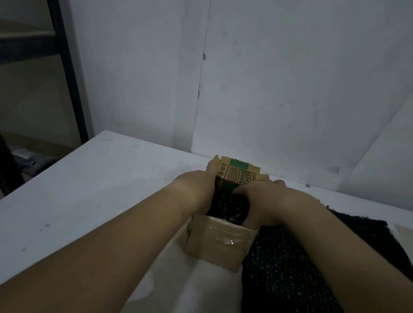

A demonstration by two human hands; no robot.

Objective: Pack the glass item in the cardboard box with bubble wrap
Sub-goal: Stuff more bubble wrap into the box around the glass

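A small cardboard box (pixel 216 245) with clear tape on its near side stands on the white table (pixel 61 202). Its far flap (pixel 240 174), printed in green and black, stands up. Inside the box sits a bundle wrapped in black bubble wrap (pixel 227 207); the glass item itself is hidden. My left hand (pixel 195 189) presses at the box's left inner side, fingers on the bundle. My right hand (pixel 260 201) grips the bundle from the right, its thumb across the top. Both hands reach into the box's open top.
A sheet of black bubble wrap (pixel 288 287) lies flat on the table right of the box, partly under my right forearm. A white wall stands close behind the table. A dark metal shelf frame (pixel 57 42) is at the left, past the table's edge.
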